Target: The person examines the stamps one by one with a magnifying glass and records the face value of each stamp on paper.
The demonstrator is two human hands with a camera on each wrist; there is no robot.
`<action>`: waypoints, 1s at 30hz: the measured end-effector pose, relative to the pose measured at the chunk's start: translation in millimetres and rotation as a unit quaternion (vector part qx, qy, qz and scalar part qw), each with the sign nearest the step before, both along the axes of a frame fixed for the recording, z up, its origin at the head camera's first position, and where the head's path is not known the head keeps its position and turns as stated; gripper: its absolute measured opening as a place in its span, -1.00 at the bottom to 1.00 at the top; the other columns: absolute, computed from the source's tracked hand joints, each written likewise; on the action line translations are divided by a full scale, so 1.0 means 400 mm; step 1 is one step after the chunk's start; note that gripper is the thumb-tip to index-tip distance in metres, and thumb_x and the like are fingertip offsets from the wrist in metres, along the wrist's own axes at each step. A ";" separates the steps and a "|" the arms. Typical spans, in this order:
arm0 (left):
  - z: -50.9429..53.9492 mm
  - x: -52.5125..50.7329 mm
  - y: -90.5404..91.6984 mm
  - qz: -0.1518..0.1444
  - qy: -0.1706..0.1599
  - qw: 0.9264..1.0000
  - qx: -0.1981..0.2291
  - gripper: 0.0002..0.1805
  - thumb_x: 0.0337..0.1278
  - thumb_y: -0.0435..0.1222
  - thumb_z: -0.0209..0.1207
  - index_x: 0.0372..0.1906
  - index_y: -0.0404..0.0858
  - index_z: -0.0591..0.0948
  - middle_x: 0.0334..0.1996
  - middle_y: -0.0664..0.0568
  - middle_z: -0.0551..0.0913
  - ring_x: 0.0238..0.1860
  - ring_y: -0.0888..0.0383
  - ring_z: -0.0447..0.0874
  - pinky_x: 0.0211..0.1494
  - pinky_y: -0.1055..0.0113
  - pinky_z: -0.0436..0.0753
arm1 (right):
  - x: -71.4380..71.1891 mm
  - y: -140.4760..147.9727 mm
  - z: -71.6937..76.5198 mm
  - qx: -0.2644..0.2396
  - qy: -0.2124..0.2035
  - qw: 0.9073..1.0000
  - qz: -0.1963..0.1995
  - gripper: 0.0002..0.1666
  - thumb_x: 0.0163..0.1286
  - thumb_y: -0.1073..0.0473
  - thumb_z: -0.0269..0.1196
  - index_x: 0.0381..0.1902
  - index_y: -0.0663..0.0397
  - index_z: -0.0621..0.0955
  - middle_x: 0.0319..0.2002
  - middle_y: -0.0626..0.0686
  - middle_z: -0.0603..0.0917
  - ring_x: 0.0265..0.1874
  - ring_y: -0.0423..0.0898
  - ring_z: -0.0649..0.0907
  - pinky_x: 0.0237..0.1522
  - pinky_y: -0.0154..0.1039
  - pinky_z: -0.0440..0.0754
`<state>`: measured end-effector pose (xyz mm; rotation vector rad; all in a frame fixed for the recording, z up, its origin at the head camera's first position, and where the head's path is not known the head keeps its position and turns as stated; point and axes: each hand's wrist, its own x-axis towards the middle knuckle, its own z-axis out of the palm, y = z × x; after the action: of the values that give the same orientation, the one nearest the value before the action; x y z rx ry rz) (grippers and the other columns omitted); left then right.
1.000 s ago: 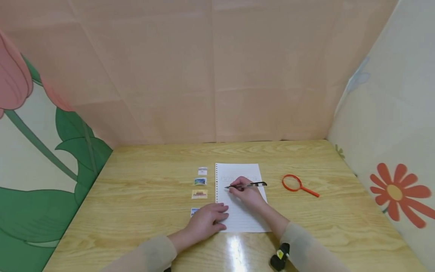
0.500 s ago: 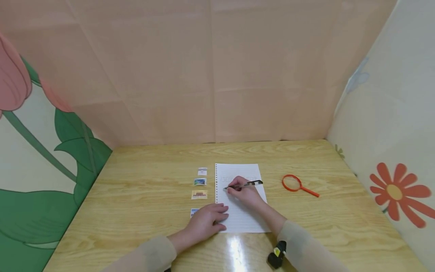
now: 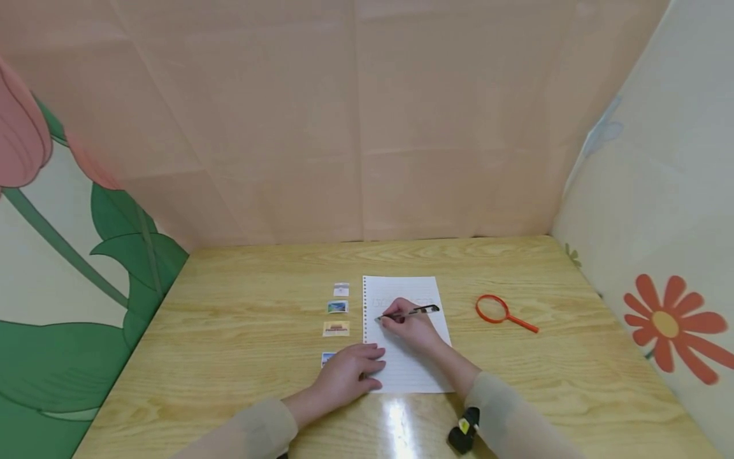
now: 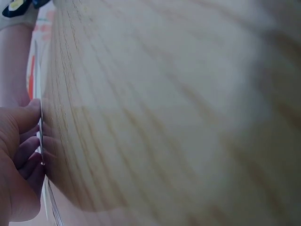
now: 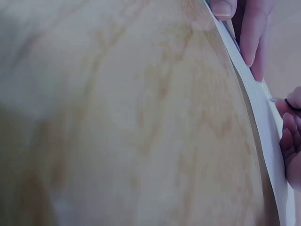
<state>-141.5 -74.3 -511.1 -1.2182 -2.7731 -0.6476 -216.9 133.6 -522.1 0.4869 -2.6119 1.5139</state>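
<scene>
A sheet of lined paper [image 3: 407, 377] with holes down its left edge lies on the table, a faint written line near its top. My right hand [image 3: 417, 331] pinches a black-and-clear pen [image 3: 429, 309], its tip at the sheet's left side below that line. The right wrist view shows the pen tip [image 5: 273, 99] by the fingers. Relaxed and slightly spread, my left hand [image 3: 346, 373] rests across the sheet's lower left edge. It partly covers a small picture card [image 3: 328, 358]. Above that card, in a column, are a yellow card [image 3: 336, 328], a blue-green card [image 3: 338, 306] and a pale card [image 3: 341, 289].
A red magnifying glass [image 3: 523, 324] lies to the right of the sheet on the wooden table [image 3: 229, 306]. Beside my right sleeve is a black wrist device [image 3: 461, 435] with a yellow mark. Patterned panels stand left and right, and a pinkish sheet hangs behind.
My right hand and forearm have shifted slightly left, and the pen tip has moved a little left and down on the paper. The left hand has stayed in place.
</scene>
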 end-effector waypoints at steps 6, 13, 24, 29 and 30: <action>0.003 0.000 -0.001 -0.002 0.002 1.000 0.002 -0.59 0.09 -0.11 0.39 0.04 -0.15 0.72 0.21 0.07 0.60 0.28 0.11 0.49 0.38 0.26 0.38 | -0.003 -0.005 -0.001 0.004 0.000 1.000 -0.001 -0.86 0.18 0.29 0.41 -0.35 0.02 0.63 -0.47 -0.19 0.60 -0.45 -0.25 0.55 -0.36 -0.38 0.52; 0.006 0.001 -0.002 -0.007 0.000 1.000 0.004 -0.59 0.09 -0.11 0.39 0.05 -0.16 0.72 0.21 0.06 0.60 0.28 0.10 0.49 0.38 0.24 0.38 | -0.005 -0.002 0.000 0.009 -0.005 1.000 0.012 -0.88 0.18 0.30 0.38 -0.37 0.05 0.62 -0.48 -0.18 0.60 -0.45 -0.24 0.55 -0.37 -0.39 0.52; 0.006 -0.002 0.000 -0.005 -0.013 1.000 -0.003 -0.59 0.11 -0.12 0.38 0.07 -0.15 0.71 0.22 0.08 0.59 0.29 0.12 0.48 0.38 0.24 0.38 | 0.007 0.008 0.008 0.026 -0.025 0.997 0.071 -0.90 0.18 0.30 0.36 -0.38 0.08 0.61 -0.48 -0.18 0.62 -0.46 -0.27 0.56 -0.40 -0.42 0.51; 0.009 -0.002 0.000 -0.003 -0.015 1.000 -0.007 -0.59 0.12 -0.11 0.38 0.07 -0.15 0.71 0.23 0.07 0.58 0.29 0.12 0.47 0.38 0.24 0.39 | 0.010 0.009 0.009 0.022 -0.032 0.996 0.079 -0.90 0.19 0.29 0.36 -0.38 0.09 0.61 -0.46 -0.18 0.62 -0.45 -0.27 0.57 -0.39 -0.43 0.52; 0.011 -0.002 0.000 -0.003 -0.014 1.000 -0.006 -0.59 0.11 -0.12 0.38 0.07 -0.15 0.71 0.23 0.07 0.59 0.29 0.12 0.48 0.38 0.24 0.39 | 0.010 0.010 0.009 0.021 -0.032 0.996 0.080 -0.90 0.19 0.29 0.36 -0.38 0.09 0.61 -0.46 -0.18 0.62 -0.45 -0.27 0.57 -0.39 -0.43 0.52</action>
<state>-142.4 -74.1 -506.9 -1.2307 -2.8021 -0.6546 -212.9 137.6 -518.5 0.6788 -2.7181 1.5456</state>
